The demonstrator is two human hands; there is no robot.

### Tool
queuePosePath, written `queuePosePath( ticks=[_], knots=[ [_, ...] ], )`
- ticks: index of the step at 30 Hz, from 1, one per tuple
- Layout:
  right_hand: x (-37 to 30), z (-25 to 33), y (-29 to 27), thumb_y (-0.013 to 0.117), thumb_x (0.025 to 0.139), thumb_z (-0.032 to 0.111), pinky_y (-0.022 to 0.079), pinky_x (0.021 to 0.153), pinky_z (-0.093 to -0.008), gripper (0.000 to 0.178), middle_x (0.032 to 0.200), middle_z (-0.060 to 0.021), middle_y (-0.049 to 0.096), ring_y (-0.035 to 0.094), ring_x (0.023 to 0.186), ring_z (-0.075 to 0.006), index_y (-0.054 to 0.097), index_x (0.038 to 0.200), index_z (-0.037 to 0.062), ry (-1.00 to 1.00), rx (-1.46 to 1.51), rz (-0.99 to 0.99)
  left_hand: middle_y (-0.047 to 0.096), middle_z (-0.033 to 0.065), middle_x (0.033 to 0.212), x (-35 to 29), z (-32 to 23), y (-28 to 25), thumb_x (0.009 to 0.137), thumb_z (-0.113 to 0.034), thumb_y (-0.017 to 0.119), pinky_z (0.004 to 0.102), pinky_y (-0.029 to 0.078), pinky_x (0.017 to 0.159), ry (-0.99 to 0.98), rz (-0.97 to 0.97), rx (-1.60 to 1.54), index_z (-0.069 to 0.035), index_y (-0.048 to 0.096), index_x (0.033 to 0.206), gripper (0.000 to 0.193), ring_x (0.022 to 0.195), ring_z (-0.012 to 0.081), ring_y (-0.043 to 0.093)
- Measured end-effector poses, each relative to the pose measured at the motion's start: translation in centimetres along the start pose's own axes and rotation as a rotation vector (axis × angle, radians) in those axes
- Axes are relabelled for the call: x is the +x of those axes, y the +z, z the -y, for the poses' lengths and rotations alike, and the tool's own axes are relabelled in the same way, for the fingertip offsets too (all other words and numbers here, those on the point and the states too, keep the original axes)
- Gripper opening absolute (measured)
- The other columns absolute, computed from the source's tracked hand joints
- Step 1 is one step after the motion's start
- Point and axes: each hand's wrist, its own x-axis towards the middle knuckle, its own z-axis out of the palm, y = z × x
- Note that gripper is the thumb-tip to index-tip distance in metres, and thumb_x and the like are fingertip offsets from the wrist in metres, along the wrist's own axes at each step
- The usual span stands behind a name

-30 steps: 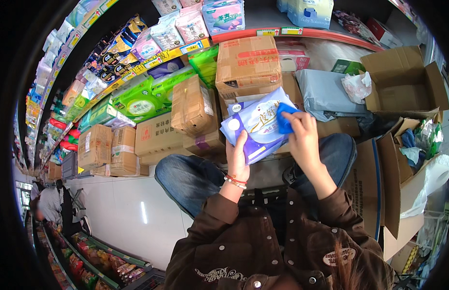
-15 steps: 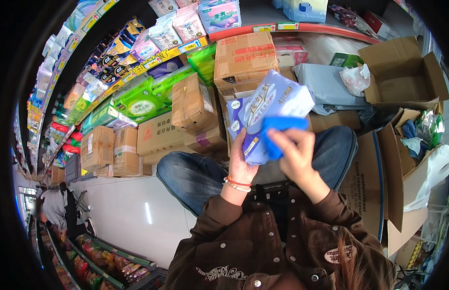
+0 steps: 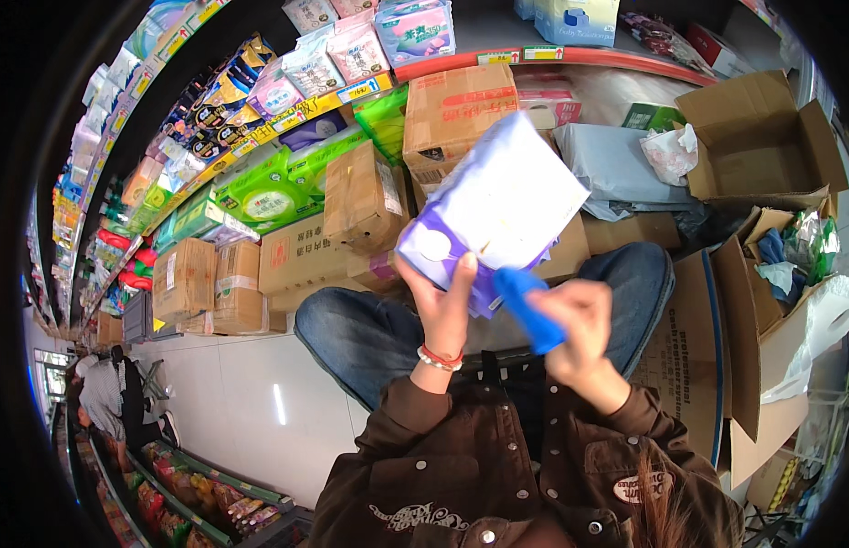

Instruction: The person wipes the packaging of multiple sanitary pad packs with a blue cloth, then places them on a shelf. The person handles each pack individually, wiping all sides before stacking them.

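A soft purple-and-white tissue pack [image 3: 520, 196] is held up over my lap, tilted, with a mostly white face showing. My left hand [image 3: 442, 306] grips it at the lower left, the thumb pressed on the near edge and the other fingers largely behind it. In my right hand [image 3: 581, 327] is a bunched blue cloth [image 3: 534, 310], its upper end against or very close to the pack's lower edge. Motion smears the right fingers a little, but they are closed round the cloth.
Cardboard boxes [image 3: 365, 196] stand ahead below shelves of packaged goods. Grey plastic-wrapped goods [image 3: 616, 169] lie to the right, near an open carton [image 3: 753, 146]. Another open box holds crumpled wrappers [image 3: 799, 256]. A person [image 3: 105, 397] is bent over at the far left.
The pack has turned from its printed purple face to a mostly white one. My right hand and the cloth have shifted right and down, off the pack's face toward its lower edge.
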Motion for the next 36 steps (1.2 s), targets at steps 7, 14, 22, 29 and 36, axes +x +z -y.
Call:
queuePosePath(
  ticks=[7, 14, 22, 29, 36],
  knots=[
    [6.1, 1.7, -2.6, 0.063, 0.074, 0.001, 0.047, 0.080, -0.0328, 0.036, 0.106, -0.0095, 0.060, 0.054, 0.087, -0.0229, 0.068, 0.109, 0.0064, -0.244, -0.066, 0.163, 0.055, 0.0200, 0.133, -0.4, -1.5, -1.1, 0.076, -0.021, 0.078, 0.0395, 0.052, 0.087, 0.525, 0.533, 0.793, -0.005, 0.053, 0.121, 0.054, 0.100, 0.0340, 0.065],
    [6.5, -1.6, -3.4, 0.060, 0.069, -0.002, 0.044, 0.082, -0.0336, 0.040, 0.106, -0.0044, 0.065, 0.057, 0.088, -0.0225, 0.070, 0.105, 0.0091, -0.126, -0.398, 0.189, 0.060, 0.0241, 0.121, -1.5, -0.5, -2.1, 0.066, -0.005, 0.085, 0.0402, 0.055, 0.083, 0.747, 0.461, 0.576, -0.008, 0.047, 0.111, 0.059, 0.102, 0.0374, 0.066],
    [4.2, -7.5, -5.2, 0.051, 0.090, -0.006, 0.044, 0.093, -0.0283, 0.031, 0.112, -0.0090, 0.065, 0.059, 0.103, -0.0183, 0.062, 0.118, 0.0004, 0.408, 0.055, -0.211, 0.048, 0.0203, 0.126, -2.7, -0.3, -4.3, 0.073, -0.003, 0.080, 0.0396, 0.046, 0.097, 0.429, 0.390, 0.433, -0.003, 0.035, 0.125, 0.069, 0.115, 0.0287, 0.056],
    [-2.0, -8.1, -2.6, 0.051, 0.095, 0.002, 0.052, 0.087, -0.0277, 0.039, 0.120, -0.0087, 0.063, 0.064, 0.102, -0.0155, 0.052, 0.134, 0.0032, 1.071, 1.128, -0.192, 0.041, 0.0101, 0.143, -3.5, -1.5, -3.8, 0.086, -0.018, 0.065, 0.0375, 0.035, 0.109, -0.273, 0.222, -0.258, -0.006, 0.018, 0.152, 0.082, 0.130, 0.0214, 0.044],
    [-4.6, -3.7, 1.8, 0.052, 0.098, 0.011, 0.053, 0.088, -0.0327, 0.046, 0.129, -0.0121, 0.057, 0.062, 0.108, -0.0213, 0.042, 0.143, 0.0065, 1.336, 1.557, -0.208, 0.038, 0.0097, 0.146, -3.5, 0.6, -5.0, 0.093, -0.022, 0.063, 0.0363, 0.035, 0.110, -0.299, 0.243, -0.198, -0.008, 0.015, 0.153, 0.078, 0.130, 0.0205, 0.042]
  ],
)
